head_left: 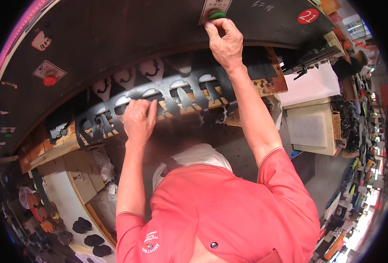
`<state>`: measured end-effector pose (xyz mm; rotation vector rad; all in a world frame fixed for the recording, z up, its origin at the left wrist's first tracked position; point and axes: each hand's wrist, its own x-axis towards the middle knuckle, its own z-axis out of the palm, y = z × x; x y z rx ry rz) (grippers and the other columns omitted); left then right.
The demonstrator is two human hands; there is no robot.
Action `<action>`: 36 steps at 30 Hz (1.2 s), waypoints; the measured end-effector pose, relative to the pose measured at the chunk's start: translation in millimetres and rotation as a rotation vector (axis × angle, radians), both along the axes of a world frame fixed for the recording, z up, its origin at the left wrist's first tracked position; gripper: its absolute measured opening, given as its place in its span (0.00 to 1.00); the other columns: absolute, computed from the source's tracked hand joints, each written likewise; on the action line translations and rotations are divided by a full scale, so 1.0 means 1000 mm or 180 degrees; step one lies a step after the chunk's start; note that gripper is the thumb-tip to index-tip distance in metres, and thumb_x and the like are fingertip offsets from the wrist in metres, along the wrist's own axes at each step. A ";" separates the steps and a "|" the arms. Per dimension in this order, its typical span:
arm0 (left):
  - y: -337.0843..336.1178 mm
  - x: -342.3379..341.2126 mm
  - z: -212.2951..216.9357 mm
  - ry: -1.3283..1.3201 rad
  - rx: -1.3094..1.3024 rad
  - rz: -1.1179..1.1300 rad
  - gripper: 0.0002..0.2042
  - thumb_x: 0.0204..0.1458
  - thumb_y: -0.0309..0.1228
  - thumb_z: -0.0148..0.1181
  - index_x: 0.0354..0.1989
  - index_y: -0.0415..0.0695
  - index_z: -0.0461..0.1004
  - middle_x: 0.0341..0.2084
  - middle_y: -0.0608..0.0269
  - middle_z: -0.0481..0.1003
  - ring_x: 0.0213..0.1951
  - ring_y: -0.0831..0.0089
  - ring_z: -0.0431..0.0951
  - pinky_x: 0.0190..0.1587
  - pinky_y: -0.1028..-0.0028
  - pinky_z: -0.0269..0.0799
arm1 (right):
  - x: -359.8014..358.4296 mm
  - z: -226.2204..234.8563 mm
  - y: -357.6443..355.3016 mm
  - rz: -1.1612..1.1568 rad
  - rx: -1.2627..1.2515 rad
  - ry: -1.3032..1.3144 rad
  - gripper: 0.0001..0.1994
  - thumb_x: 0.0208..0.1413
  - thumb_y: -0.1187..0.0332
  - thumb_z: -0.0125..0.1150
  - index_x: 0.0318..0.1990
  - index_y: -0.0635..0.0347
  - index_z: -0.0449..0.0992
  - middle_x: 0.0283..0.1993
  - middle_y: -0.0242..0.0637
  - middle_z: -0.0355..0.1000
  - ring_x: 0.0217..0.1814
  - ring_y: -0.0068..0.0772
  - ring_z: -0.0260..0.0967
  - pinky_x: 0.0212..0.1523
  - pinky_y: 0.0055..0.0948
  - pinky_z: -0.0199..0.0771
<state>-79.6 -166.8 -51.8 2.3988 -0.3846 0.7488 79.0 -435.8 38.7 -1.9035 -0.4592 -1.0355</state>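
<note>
My right hand point(227, 47) is raised to the front of a dark machine, its thumb and curled fingers at a round green push button point(217, 15). Lower and to the left, my left hand point(138, 122) closes over a black sheet point(172, 105) with a row of large rounded cut-outs. The fingertips there are partly hidden. This perforated sheet hangs over the front edge of a wooden work table point(56, 149), under the machine's front panel point(128, 30). Pale curved shapes point(151, 72) show behind the sheet.
A red button point(50, 80) sits on the panel's left. Scraps of dark material point(59, 131) lie at the table's left end. Below left stands a light cabinet point(82, 175); dark cut pieces point(93, 239) lie beside it. At right is a box-like stand point(312, 127) with white sheets.
</note>
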 end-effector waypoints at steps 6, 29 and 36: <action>0.000 0.000 -0.001 -0.0081 0.0044 0.0131 0.10 0.58 0.29 0.71 0.27 0.41 0.76 0.25 0.56 0.78 0.31 0.55 0.77 0.38 0.59 0.73 | -0.095 -0.070 -0.007 -0.0112 0.0180 0.1013 0.07 0.61 0.69 0.70 0.34 0.63 0.82 0.33 0.43 0.80 0.29 0.37 0.77 0.34 0.35 0.77; 0.003 -0.004 0.005 0.0463 0.0067 0.0160 0.11 0.58 0.33 0.71 0.27 0.41 0.79 0.24 0.55 0.78 0.32 0.54 0.78 0.40 0.56 0.74 | -0.114 -0.096 -0.004 0.0217 0.0305 0.2100 0.07 0.60 0.69 0.71 0.36 0.65 0.84 0.24 0.30 0.74 0.26 0.17 0.67 0.30 0.24 0.69; 0.012 0.006 0.050 0.1352 0.0139 -0.0249 0.10 0.59 0.30 0.68 0.26 0.39 0.78 0.23 0.51 0.78 0.33 0.51 0.80 0.38 0.53 0.74 | -0.082 -0.058 0.009 0.0032 -0.0326 0.1923 0.18 0.56 0.63 0.73 0.49 0.68 0.84 0.45 0.47 0.81 0.40 0.39 0.80 0.43 0.35 0.80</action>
